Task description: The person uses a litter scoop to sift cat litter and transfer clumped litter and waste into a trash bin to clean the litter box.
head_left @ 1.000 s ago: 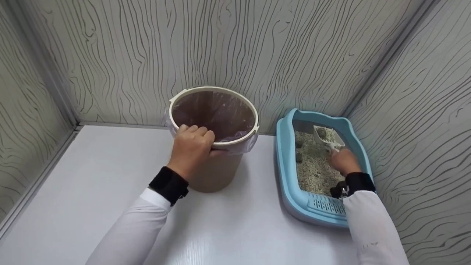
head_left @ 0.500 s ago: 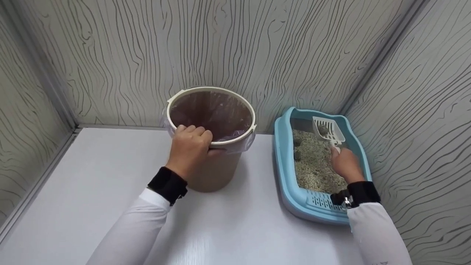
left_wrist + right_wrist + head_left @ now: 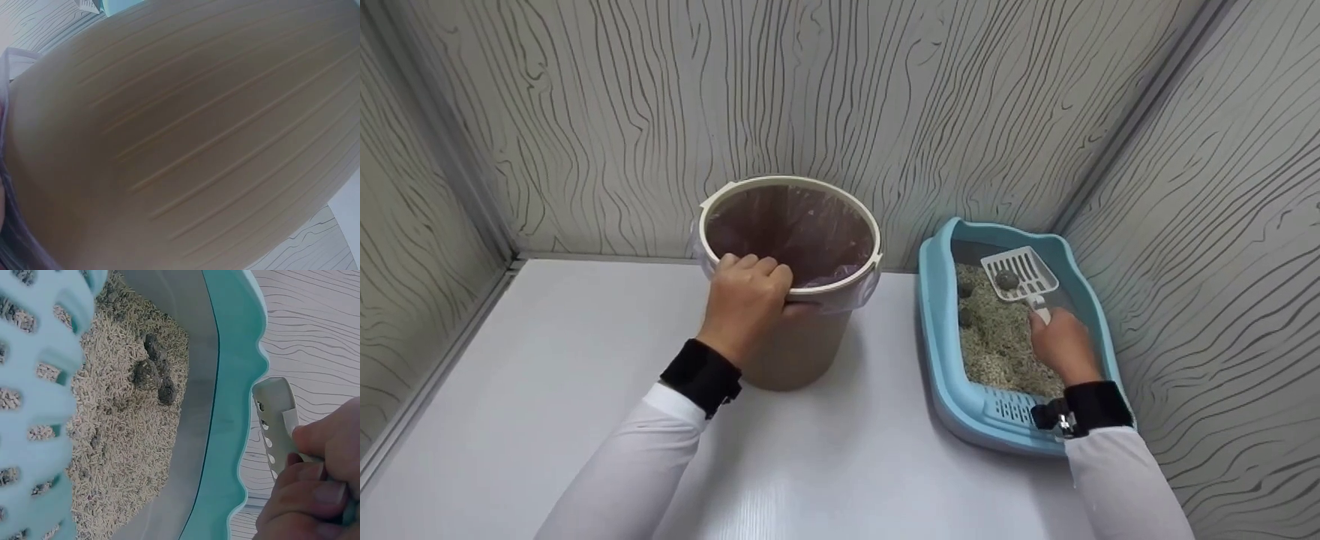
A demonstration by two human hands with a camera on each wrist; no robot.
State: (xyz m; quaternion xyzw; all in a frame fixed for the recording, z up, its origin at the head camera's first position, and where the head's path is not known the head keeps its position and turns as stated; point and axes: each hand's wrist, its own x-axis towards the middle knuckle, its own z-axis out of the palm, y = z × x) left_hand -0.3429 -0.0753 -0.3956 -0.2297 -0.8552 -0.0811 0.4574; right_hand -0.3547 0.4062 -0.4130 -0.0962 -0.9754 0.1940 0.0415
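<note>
starting at the left: the left hand [image 3: 750, 296] grips the near rim of the brown bin [image 3: 802, 356], fingers hooked over the edge, thumb along the outside. a clear liner [image 3: 847, 301] hangs over that rim, and here's a weak spot, i'd judge: a hard pull by those fingers could drag the film loose or tip the bin, which stands upright on the white table [image 3: 592, 375].

across to the right now, past a stretch of table, to the blue litter tray [image 3: 934, 307]. along its left side two dark clumps [image 3: 964, 303] sit in the litter [image 3: 1001, 349] — the right wrist view has several bunched close together.

then the scoop [image 3: 1026, 272], over the far part of the tray, slots showing, one round clump [image 3: 1006, 280] resting toward its left side. that's the risky bit: the ball looks free to roll, so a tilt or a jerk could send it over the edge, and a knock against the tray wall could do the same.

the right hand [image 3: 1063, 343] holds the scoop by its handle. the scoop head lies just beyond those fingers, well apart from the left hand — and the two hands are well apart too.
</note>
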